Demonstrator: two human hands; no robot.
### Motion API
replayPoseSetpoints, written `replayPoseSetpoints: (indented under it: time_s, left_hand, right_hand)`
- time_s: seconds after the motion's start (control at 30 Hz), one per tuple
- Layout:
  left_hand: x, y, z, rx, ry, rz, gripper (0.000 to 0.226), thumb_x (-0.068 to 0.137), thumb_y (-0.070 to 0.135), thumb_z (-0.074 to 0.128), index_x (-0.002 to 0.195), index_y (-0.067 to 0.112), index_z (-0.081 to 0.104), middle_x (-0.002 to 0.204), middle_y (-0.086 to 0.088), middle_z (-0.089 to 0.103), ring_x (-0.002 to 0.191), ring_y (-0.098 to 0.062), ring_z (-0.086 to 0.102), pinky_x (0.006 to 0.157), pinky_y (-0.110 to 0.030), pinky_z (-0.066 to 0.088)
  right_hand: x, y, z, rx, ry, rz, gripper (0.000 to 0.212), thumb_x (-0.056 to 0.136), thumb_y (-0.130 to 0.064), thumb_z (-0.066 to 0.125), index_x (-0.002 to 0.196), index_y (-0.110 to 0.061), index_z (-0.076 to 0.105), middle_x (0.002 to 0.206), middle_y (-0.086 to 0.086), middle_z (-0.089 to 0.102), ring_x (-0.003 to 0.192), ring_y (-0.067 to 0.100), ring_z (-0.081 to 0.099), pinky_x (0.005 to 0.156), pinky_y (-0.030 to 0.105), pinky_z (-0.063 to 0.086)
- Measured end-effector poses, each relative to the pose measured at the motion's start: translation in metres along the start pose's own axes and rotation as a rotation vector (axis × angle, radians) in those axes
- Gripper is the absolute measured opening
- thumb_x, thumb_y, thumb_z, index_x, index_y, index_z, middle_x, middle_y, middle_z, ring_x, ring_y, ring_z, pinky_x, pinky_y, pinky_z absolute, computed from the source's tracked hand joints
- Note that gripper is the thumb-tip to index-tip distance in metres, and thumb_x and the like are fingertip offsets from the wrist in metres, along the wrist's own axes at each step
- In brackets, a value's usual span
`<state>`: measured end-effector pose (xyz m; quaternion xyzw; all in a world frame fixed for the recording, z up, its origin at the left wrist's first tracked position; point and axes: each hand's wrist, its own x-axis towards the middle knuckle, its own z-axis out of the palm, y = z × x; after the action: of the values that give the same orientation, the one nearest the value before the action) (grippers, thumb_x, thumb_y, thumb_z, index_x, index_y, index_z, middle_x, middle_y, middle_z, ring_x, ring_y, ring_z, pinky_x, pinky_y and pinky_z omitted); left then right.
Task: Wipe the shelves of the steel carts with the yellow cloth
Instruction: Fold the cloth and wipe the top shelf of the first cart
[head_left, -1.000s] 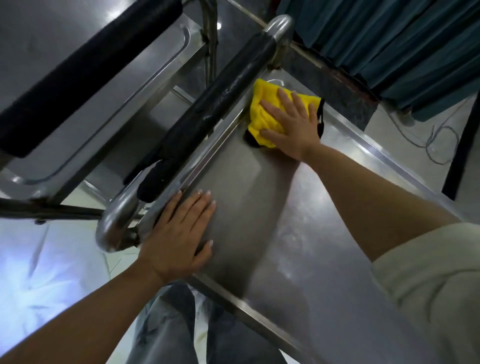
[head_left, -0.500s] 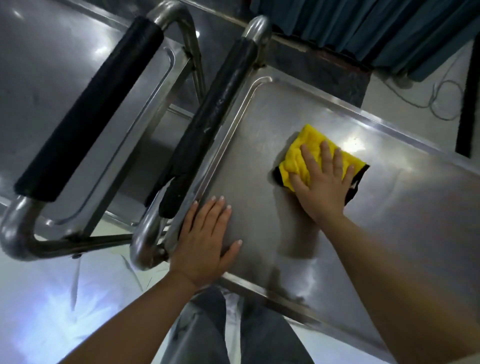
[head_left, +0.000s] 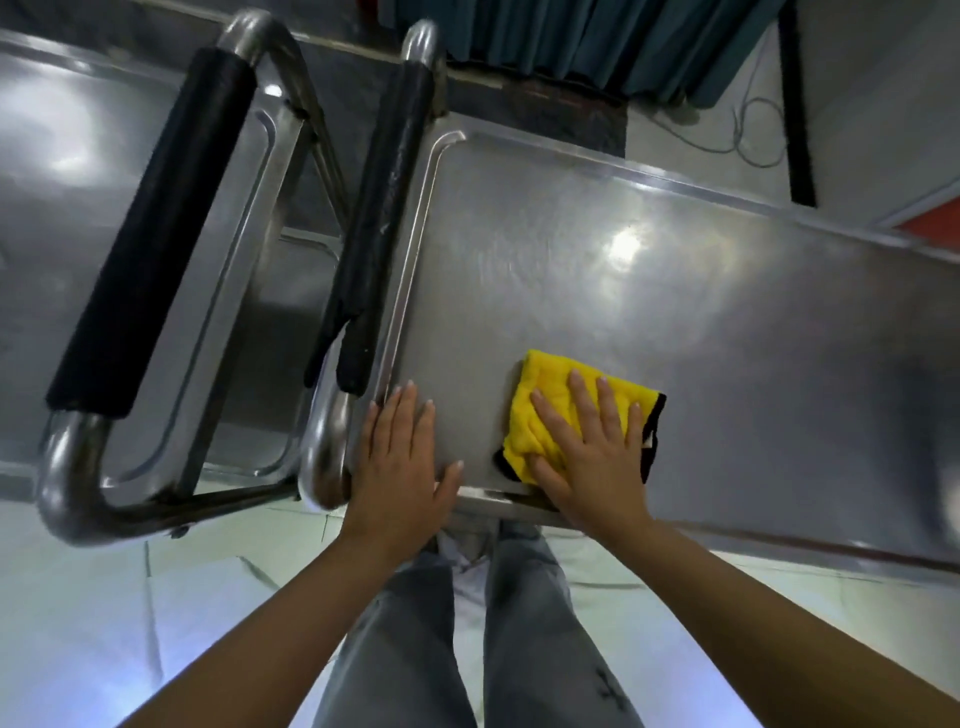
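A folded yellow cloth (head_left: 545, 384) with a black edge lies near the front rim of a steel cart's top shelf (head_left: 701, 312). My right hand (head_left: 592, 457) presses flat on the cloth with straight, spread fingers. My left hand (head_left: 400, 462) rests flat on the shelf's front left corner, beside the cart's black-sleeved handle (head_left: 384, 208). A second steel cart's shelf (head_left: 104, 166) stands to the left, with its own black-sleeved handle (head_left: 150, 234).
The two carts' handles sit close side by side. A teal curtain (head_left: 597, 41) hangs behind the carts, and a thin cable (head_left: 748, 140) lies on the floor at the back right. My legs (head_left: 467, 649) stand against the cart's front rim on a pale tiled floor.
My right hand has drawn the cloth from the shelf's far left corner back toward the front rim. My left hand stays flat on the front left corner.
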<state>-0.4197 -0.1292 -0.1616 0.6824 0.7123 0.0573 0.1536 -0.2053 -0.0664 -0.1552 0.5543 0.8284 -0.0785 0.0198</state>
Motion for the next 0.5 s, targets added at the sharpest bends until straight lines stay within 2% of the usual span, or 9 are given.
replayPoseSetpoints:
  time_s: [0.07,0.17,0.3,0.4,0.5]
  left_hand:
    - [-0.01,0.001,0.0,-0.058,0.009,-0.015,0.069,0.087,0.037,0.053,0.141,-0.003,0.039,0.152,-0.025,0.029,0.143,-0.034,0.025,0.116,-0.051,0.022]
    - [-0.012,0.003,-0.002,-0.141,-0.005,-0.07,0.076,0.086,0.025,0.061,0.147,-0.004,0.026,0.156,-0.023,0.018,0.147,-0.033,0.014,0.12,-0.045,0.01]
    - [-0.01,0.005,-0.001,-0.165,-0.06,-0.102,0.082,0.088,0.029,0.054,0.151,0.001,0.008,0.16,-0.017,0.005,0.149,-0.029,0.001,0.119,-0.037,-0.005]
    - [-0.007,0.004,-0.002,-0.038,-0.098,-0.039,0.079,0.092,0.037,0.046,0.152,0.004,0.006,0.16,-0.018,-0.001,0.149,-0.029,-0.003,0.121,-0.042,-0.003]
    - [0.003,0.006,-0.001,0.062,-0.169,0.052,0.07,0.096,0.043,0.035,0.154,0.015,0.006,0.161,-0.015,-0.009,0.148,-0.028,-0.009,0.12,-0.049,-0.001]
  right_hand:
    - [0.008,-0.026,0.002,0.029,-0.023,0.126,0.065,0.085,-0.06,0.04,0.146,-0.041,0.027,0.16,0.006,0.012,0.147,0.036,0.004,0.113,0.062,-0.001]
    - [0.026,-0.063,0.008,0.058,-0.034,0.107,0.064,0.088,-0.065,0.032,0.148,-0.044,0.019,0.161,0.004,0.003,0.147,0.034,-0.005,0.112,0.06,-0.01]
    - [0.04,-0.065,0.007,0.047,-0.027,-0.051,0.064,0.09,-0.063,0.037,0.148,-0.042,0.023,0.161,0.004,0.006,0.147,0.034,-0.001,0.113,0.062,-0.004]
    - [0.027,-0.027,0.005,0.008,-0.043,-0.148,0.064,0.089,-0.061,0.039,0.148,-0.042,0.023,0.161,0.001,0.008,0.148,0.031,-0.001,0.114,0.061,0.002]
    - [-0.005,0.019,0.003,-0.006,-0.016,-0.008,0.064,0.085,-0.061,0.038,0.146,-0.042,0.028,0.16,0.001,0.014,0.148,0.032,0.007,0.114,0.061,0.008]
